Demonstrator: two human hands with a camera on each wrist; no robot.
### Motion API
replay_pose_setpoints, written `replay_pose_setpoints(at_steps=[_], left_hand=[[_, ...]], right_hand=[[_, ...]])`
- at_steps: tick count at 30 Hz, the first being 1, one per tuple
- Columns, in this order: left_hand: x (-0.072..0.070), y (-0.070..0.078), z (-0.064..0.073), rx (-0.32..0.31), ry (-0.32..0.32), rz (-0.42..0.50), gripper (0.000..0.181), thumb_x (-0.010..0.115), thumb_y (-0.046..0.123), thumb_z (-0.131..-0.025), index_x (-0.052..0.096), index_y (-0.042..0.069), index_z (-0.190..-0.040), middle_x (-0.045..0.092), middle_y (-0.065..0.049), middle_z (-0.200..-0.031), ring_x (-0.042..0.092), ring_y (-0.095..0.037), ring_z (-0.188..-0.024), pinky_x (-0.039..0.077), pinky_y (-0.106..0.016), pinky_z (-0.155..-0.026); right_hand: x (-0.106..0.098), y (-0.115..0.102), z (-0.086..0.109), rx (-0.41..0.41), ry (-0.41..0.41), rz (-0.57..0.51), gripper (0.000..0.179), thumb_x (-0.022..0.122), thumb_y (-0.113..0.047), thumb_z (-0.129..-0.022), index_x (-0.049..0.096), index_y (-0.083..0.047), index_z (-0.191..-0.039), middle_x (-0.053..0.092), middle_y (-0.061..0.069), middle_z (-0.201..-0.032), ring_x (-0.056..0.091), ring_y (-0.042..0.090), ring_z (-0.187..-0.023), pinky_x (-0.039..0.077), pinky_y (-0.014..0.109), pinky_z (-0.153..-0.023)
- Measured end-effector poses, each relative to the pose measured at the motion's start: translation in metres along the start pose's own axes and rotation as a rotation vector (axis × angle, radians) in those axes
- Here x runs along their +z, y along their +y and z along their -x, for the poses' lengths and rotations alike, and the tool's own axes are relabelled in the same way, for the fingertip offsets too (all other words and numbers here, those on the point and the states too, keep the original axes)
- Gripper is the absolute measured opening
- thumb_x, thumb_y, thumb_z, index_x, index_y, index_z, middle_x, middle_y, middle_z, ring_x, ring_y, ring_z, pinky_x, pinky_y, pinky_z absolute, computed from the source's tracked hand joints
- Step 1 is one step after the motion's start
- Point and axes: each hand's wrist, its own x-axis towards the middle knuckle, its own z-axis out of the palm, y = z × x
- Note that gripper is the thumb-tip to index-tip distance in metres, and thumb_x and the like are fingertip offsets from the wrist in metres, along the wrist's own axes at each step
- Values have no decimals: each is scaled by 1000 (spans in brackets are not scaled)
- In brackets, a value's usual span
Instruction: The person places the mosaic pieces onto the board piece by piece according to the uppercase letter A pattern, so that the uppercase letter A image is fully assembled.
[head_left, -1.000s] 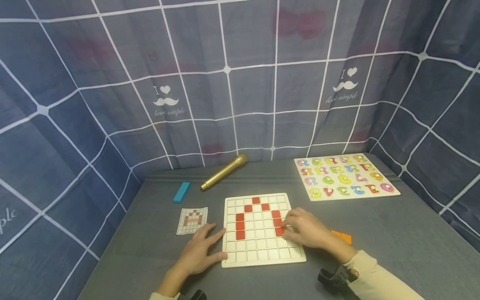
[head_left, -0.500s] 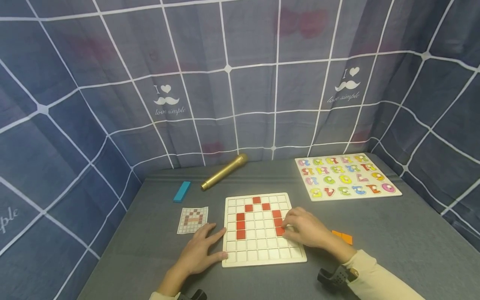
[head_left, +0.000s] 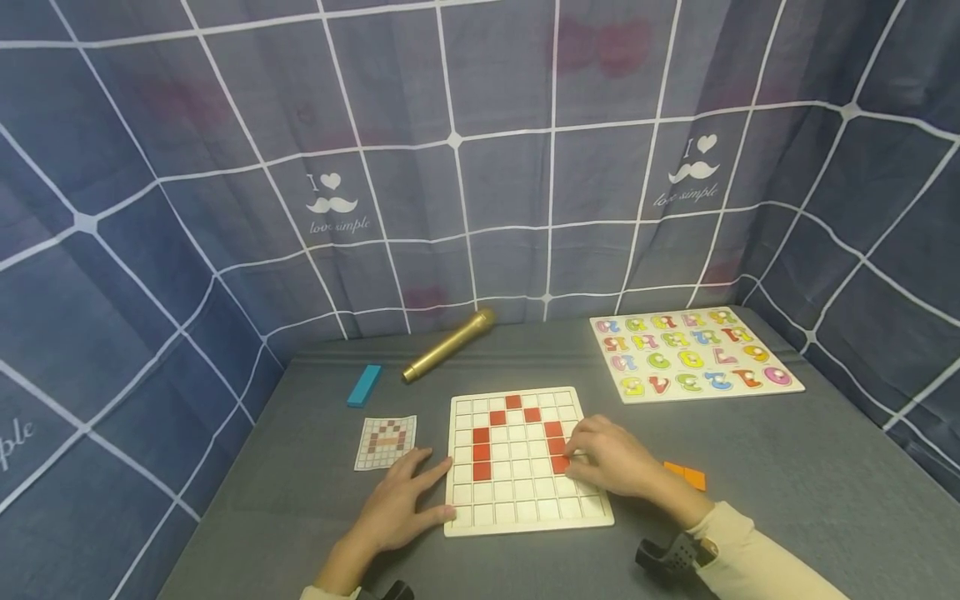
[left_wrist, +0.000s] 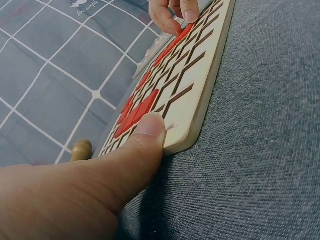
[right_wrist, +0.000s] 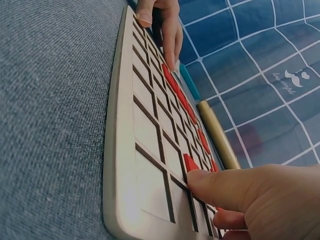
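A cream wooden grid board point(head_left: 528, 518) lies on the table, with several red square tiles point(head_left: 481, 452) set in its cells in an arch shape. My left hand point(head_left: 393, 504) rests at the board's left side, fingers spread; in the left wrist view its thumb point(left_wrist: 145, 132) presses on the board's corner. Over the board's right side, my right hand point(head_left: 611, 457) pinches the lowest red tile point(right_wrist: 189, 163) of the right column. That tile's far part is hidden behind the thumb. A small printed pattern card point(head_left: 385, 442) lies just beyond my left fingertips.
Orange tiles point(head_left: 685, 476) lie beside my right wrist. A blue bar point(head_left: 364, 386) and a gold microphone point(head_left: 448, 346) sit behind the card and board. At the back right is a number puzzle board point(head_left: 693, 354). Grid-patterned curtains point(head_left: 495, 183) enclose the table.
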Motion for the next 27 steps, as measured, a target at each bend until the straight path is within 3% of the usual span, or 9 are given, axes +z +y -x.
replay_pose_setpoints(at_steps=[7,14,19,27], left_hand=[[0,1,-1,24,20,1,71,70,58,-82,54,23,-142,45,-19,-148,38,-45,-138,41,-68,-100],[-2,3,0,22,10,10,72,71,57,-82,54,22,-142,45,-19,-148,38,-45,-139,40,-67,-102],[-5,4,2,15,0,7,72,71,57,-82,54,22,-142,44,-19,-149,37,-45,-139,40,-67,-103],[-2,2,2,2,3,0,72,70,58,-82,54,23,-142,44,-19,-149,38,-45,-140,40,-66,-103]], right_hand=[[-10,15,15,33,87,8,17,80,-32,-79,75,-21,-92,67,-6,-98,60,17,-96,52,39,-83],[-48,46,51,192,162,11,18,82,-25,-79,75,-16,-93,69,-3,-94,64,23,-92,52,44,-81],[-71,62,81,346,130,-2,20,81,-27,-81,76,-14,-96,70,-3,-94,65,23,-89,52,42,-77],[-72,69,103,317,-5,14,25,82,-38,-78,77,-21,-96,66,-13,-92,61,13,-87,50,36,-77]])
